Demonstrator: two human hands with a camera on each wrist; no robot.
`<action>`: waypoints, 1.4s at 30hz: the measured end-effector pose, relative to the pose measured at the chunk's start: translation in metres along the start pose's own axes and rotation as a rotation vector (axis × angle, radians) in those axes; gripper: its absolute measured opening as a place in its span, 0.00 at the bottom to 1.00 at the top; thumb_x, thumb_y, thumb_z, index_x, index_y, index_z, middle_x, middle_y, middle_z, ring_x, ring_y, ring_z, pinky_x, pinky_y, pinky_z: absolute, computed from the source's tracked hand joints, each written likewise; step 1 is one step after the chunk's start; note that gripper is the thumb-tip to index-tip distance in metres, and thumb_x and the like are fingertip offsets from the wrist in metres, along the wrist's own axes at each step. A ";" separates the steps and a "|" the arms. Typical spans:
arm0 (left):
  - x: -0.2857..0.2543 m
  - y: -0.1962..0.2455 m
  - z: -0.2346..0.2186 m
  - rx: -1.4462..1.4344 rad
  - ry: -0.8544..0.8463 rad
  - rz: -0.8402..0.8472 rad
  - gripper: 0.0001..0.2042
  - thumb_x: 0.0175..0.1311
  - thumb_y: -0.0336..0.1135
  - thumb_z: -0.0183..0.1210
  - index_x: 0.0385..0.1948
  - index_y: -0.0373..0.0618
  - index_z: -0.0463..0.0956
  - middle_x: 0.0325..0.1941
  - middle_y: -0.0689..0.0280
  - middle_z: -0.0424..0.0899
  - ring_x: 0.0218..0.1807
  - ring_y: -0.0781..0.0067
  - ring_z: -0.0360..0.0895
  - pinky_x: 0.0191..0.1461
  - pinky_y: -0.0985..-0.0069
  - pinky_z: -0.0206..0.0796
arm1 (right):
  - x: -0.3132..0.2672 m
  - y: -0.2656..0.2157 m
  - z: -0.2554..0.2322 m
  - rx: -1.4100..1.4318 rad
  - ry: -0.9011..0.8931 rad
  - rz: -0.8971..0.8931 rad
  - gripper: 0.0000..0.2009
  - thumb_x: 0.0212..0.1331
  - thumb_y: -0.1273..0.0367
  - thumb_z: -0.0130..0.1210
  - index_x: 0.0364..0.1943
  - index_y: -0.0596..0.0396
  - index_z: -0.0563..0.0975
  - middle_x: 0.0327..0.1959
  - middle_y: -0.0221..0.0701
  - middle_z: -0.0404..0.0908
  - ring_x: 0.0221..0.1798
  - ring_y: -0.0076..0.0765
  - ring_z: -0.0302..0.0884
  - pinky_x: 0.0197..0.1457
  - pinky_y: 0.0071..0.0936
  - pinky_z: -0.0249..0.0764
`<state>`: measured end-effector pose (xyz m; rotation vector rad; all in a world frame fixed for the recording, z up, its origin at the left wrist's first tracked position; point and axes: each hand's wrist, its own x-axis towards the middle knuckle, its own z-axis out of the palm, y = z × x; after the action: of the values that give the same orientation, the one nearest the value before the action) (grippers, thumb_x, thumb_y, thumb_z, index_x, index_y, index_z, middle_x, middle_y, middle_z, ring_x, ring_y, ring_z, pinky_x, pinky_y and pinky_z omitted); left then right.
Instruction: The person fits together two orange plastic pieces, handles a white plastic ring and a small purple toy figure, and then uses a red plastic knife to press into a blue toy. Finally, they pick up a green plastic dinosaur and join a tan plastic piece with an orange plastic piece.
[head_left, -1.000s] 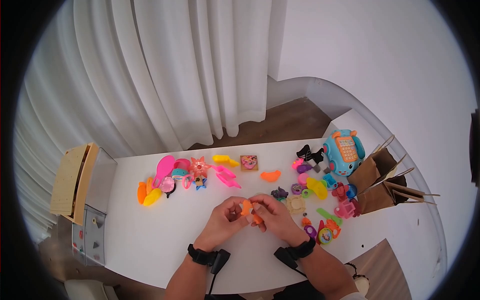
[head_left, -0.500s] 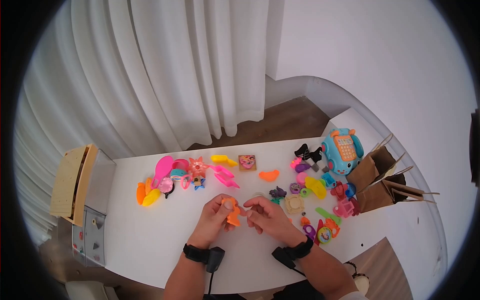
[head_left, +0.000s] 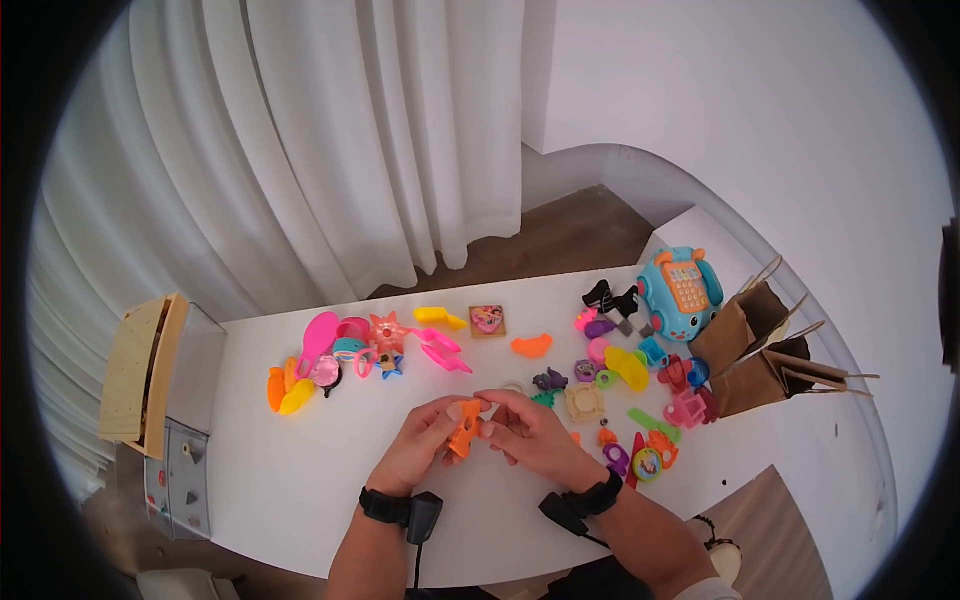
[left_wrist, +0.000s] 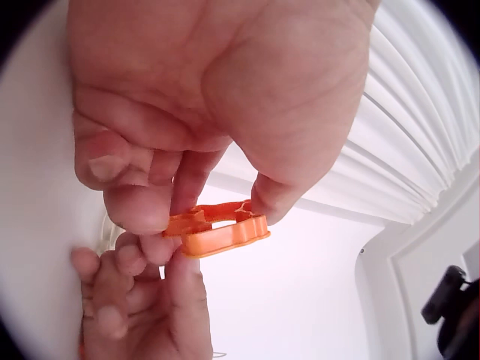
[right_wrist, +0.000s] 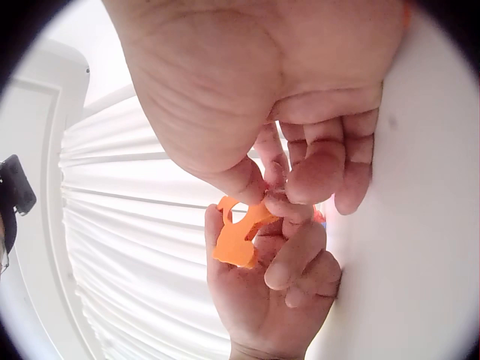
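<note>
An orange plastic cutter (head_left: 464, 432), like a cookie cutter with thin raised walls and an opening through it, is held up over the white table (head_left: 310, 470). My left hand (head_left: 418, 440) pinches it between thumb and fingers. The left wrist view shows the cutter (left_wrist: 225, 238) nearly edge-on, its walls spanning from thumb to fingertips. From the right, my right hand (head_left: 545, 435) has its thumb and index finger at the cutter's other end. In the right wrist view the cutter (right_wrist: 236, 247) shows its flat face and a round hole, with the right thumb tip at its upper edge.
Another orange piece (head_left: 532, 346) lies beyond the hands, near a small picture box (head_left: 488, 321). Colourful toys crowd the right, beside a blue toy phone (head_left: 681, 295) and brown paper bags (head_left: 745, 335). More toys, including a pink paddle (head_left: 318, 340), lie left.
Half a second ago the right hand was apart from the cutter in the left hand; now its fingertips are back at it. The cutter has been turned between the hands.
</note>
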<state>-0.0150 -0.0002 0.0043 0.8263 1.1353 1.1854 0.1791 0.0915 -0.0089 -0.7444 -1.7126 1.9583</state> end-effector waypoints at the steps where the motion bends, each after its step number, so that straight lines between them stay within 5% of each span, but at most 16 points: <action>1: 0.000 0.000 0.000 -0.016 0.013 0.012 0.24 0.80 0.56 0.54 0.56 0.42 0.79 0.39 0.68 0.85 0.29 0.82 0.74 0.29 0.83 0.61 | 0.001 0.001 0.000 -0.013 0.006 0.009 0.23 0.74 0.65 0.59 0.70 0.52 0.72 0.36 0.25 0.78 0.31 0.15 0.73 0.31 0.17 0.72; 7: 0.010 -0.011 0.009 0.024 0.199 0.134 0.17 0.75 0.39 0.64 0.58 0.42 0.75 0.40 0.67 0.86 0.27 0.84 0.76 0.26 0.85 0.65 | -0.001 0.008 0.001 -0.018 0.036 -0.024 0.21 0.74 0.66 0.59 0.67 0.55 0.72 0.38 0.26 0.78 0.30 0.16 0.74 0.31 0.18 0.72; 11: 0.013 -0.020 0.014 0.026 0.306 0.176 0.16 0.72 0.36 0.67 0.56 0.40 0.76 0.42 0.66 0.86 0.26 0.84 0.76 0.26 0.85 0.65 | -0.002 0.008 0.006 -0.111 0.087 -0.111 0.17 0.70 0.69 0.61 0.58 0.58 0.75 0.39 0.29 0.81 0.28 0.19 0.76 0.32 0.21 0.74; 13: 0.017 -0.029 0.013 0.309 0.486 0.353 0.16 0.69 0.35 0.69 0.52 0.39 0.79 0.41 0.66 0.86 0.26 0.83 0.76 0.28 0.83 0.67 | -0.004 0.006 0.011 -0.260 0.092 -0.172 0.16 0.68 0.70 0.62 0.57 0.57 0.76 0.38 0.28 0.81 0.28 0.18 0.75 0.31 0.21 0.73; 17: 0.014 -0.022 0.004 0.620 0.525 0.419 0.16 0.64 0.34 0.71 0.50 0.38 0.81 0.40 0.65 0.84 0.26 0.80 0.76 0.31 0.80 0.70 | -0.005 0.009 0.017 -0.470 0.161 -0.359 0.13 0.64 0.72 0.65 0.52 0.56 0.80 0.35 0.27 0.83 0.24 0.19 0.74 0.30 0.22 0.72; 20: 0.011 -0.019 0.006 0.710 0.532 0.319 0.18 0.61 0.33 0.71 0.52 0.39 0.82 0.40 0.63 0.83 0.27 0.75 0.77 0.34 0.76 0.72 | -0.006 0.010 0.018 -0.500 0.207 -0.377 0.12 0.64 0.72 0.64 0.51 0.55 0.80 0.36 0.29 0.84 0.24 0.23 0.75 0.30 0.23 0.73; 31: 0.008 -0.014 0.009 0.965 0.573 0.447 0.16 0.66 0.31 0.64 0.54 0.39 0.83 0.44 0.58 0.85 0.35 0.57 0.82 0.42 0.67 0.76 | -0.005 0.013 0.017 -0.544 0.230 -0.382 0.12 0.65 0.73 0.62 0.51 0.55 0.80 0.34 0.32 0.84 0.24 0.28 0.76 0.30 0.27 0.74; 34: 0.011 -0.019 0.006 1.025 0.587 0.550 0.15 0.64 0.29 0.66 0.52 0.39 0.83 0.42 0.59 0.84 0.32 0.66 0.79 0.40 0.72 0.74 | -0.004 0.013 0.017 -0.539 0.230 -0.383 0.12 0.65 0.73 0.62 0.51 0.55 0.80 0.34 0.32 0.84 0.24 0.29 0.76 0.30 0.27 0.74; 42: 0.012 -0.022 0.000 1.032 0.650 0.426 0.13 0.62 0.31 0.71 0.45 0.38 0.83 0.39 0.56 0.84 0.37 0.60 0.82 0.40 0.67 0.74 | -0.004 0.015 0.016 -0.526 0.236 -0.381 0.10 0.66 0.72 0.62 0.50 0.55 0.81 0.32 0.32 0.84 0.25 0.30 0.77 0.31 0.28 0.74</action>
<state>-0.0088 0.0066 -0.0192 1.5707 2.2722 1.2151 0.1719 0.0751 -0.0216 -0.7163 -2.0550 1.1318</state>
